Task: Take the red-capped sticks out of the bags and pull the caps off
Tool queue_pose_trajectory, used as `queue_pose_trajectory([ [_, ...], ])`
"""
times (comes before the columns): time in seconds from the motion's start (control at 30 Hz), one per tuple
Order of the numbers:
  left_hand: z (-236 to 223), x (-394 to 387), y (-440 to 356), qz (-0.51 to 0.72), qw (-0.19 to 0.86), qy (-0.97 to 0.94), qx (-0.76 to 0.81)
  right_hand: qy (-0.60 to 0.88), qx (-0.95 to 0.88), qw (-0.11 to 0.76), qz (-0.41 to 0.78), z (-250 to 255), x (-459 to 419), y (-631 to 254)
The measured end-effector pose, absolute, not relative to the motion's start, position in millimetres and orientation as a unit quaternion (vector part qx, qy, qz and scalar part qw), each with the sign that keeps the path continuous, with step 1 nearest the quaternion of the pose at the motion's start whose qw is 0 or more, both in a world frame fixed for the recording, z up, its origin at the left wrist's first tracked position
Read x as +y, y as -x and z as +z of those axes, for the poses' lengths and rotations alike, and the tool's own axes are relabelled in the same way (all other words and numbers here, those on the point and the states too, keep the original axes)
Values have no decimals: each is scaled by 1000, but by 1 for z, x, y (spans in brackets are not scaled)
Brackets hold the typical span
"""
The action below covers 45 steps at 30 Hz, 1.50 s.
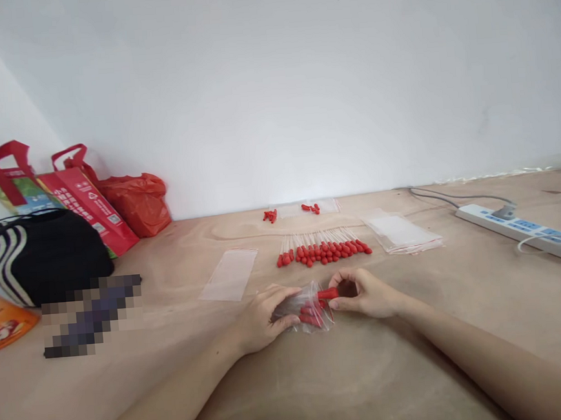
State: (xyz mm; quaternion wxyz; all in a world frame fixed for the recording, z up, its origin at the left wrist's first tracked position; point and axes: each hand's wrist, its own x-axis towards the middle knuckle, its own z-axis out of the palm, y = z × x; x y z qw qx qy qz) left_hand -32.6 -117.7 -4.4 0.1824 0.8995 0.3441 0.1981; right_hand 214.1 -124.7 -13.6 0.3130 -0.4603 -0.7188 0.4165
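Observation:
My left hand [269,317] is wrapped round a clear zip bag [314,327], whose mouth faces right. Inside the bag lie several red-headed sticks [311,316]. Between the thumb and forefinger of my right hand [365,292] is the red head of another stick [328,293], at the bag's mouth; its shaft appears to run into the bag. Beyond both hands, a row of white sticks with red heads [322,250] lies on the table, heads towards me. A single flat clear bag [230,275] rests to the left of the row.
A stack of clear bags [406,231] lies right of the row. Small red pieces [270,216] sit near the wall with more clear bags [329,206]. A power strip [524,226] is at right. Shopping bags [83,206], a black bag [65,253] and an orange packet [2,319] stand left.

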Motion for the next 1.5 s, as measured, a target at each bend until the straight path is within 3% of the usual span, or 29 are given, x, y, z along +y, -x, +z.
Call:
queue_pose_trajectory([
  [0.17,-4,-116,35,191,179,-902,344,422,-625,383,534,-13,-125,-215],
  [0.3,-4,-117,34,185,179,-902,347,426,-575,386,582,-14,-125,-210],
  [0.67,-4,-117,37,180,177,-899,357,461,-446,509,574,19,-102,-281],
  [0.87,-1,-118,37,185,188,-896,358,463,-469,618,429,21,-77,-239],
  [1.0,-1,-118,38,189,186,-899,348,464,-592,614,239,8,-57,-184],
  [1.1,-2,-116,39,185,186,-903,339,433,-666,587,160,-3,-44,-159],
  [1.27,-2,-115,40,183,185,-907,331,432,-720,536,87,-14,-35,-149],
  [1.5,-1,-116,40,179,187,-908,331,450,-733,501,97,-23,-36,-150],
])
